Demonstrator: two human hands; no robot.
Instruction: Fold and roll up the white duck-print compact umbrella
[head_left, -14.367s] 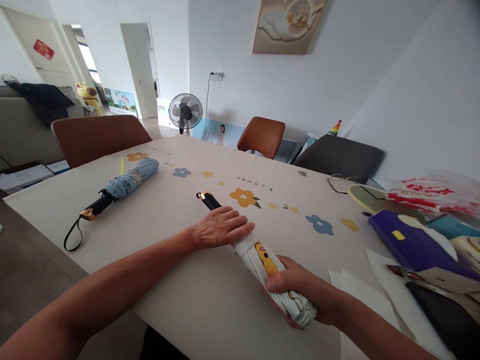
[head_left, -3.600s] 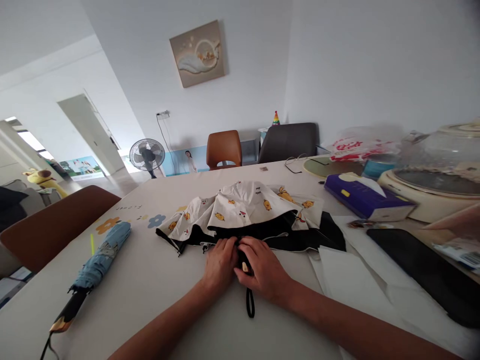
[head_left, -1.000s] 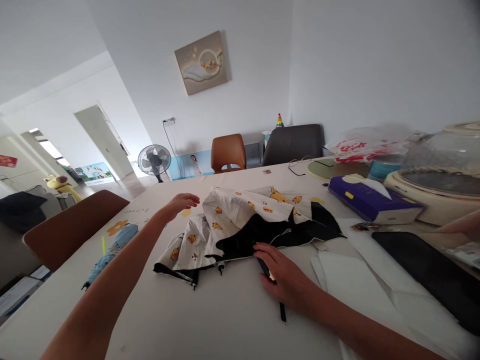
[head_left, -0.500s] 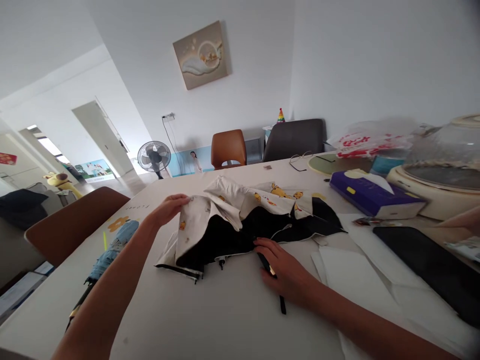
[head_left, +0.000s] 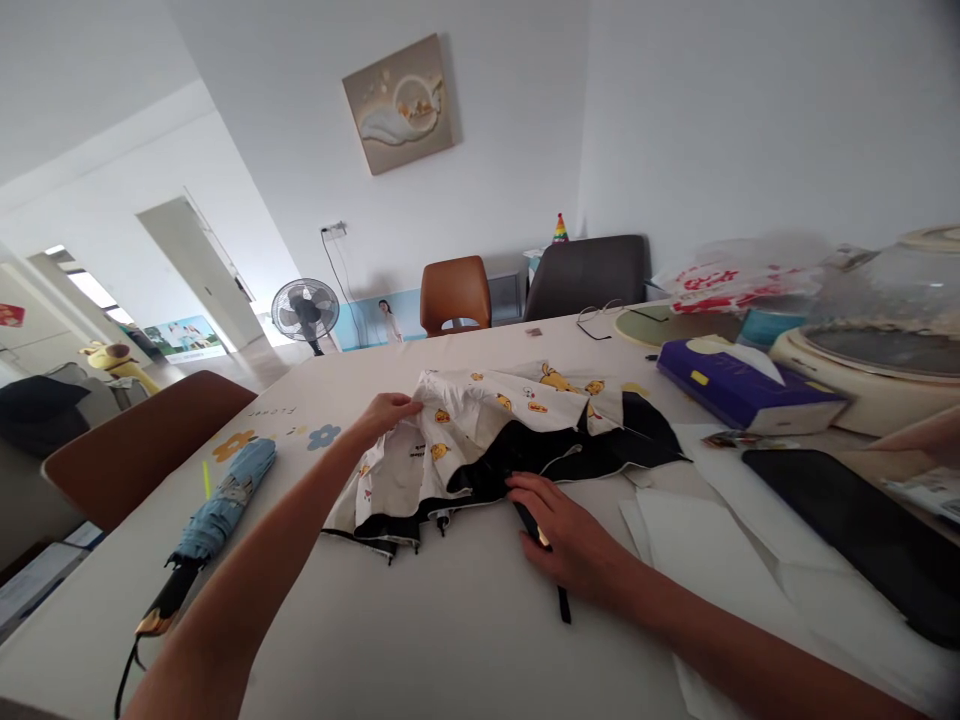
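A white umbrella (head_left: 480,430) with yellow cartoon prints and a black lining lies unfurled and crumpled in the middle of the table. My left hand (head_left: 386,412) pinches a fold of its white canopy at the far left edge. My right hand (head_left: 559,535) lies closed over the umbrella's black handle (head_left: 529,523) near me, and the black wrist strap (head_left: 562,604) trails out from under it.
A folded blue umbrella (head_left: 214,510) lies at the table's left edge. Right of the white umbrella are white papers (head_left: 712,560), a purple tissue box (head_left: 739,388), a black tablet (head_left: 847,525) and a glass-lidded pot (head_left: 885,350). Chairs (head_left: 127,445) stand around the table.
My left hand has shifted right and toward me along the canopy edge, laying the raised white fabric back down. My right hand has stayed on the handle.
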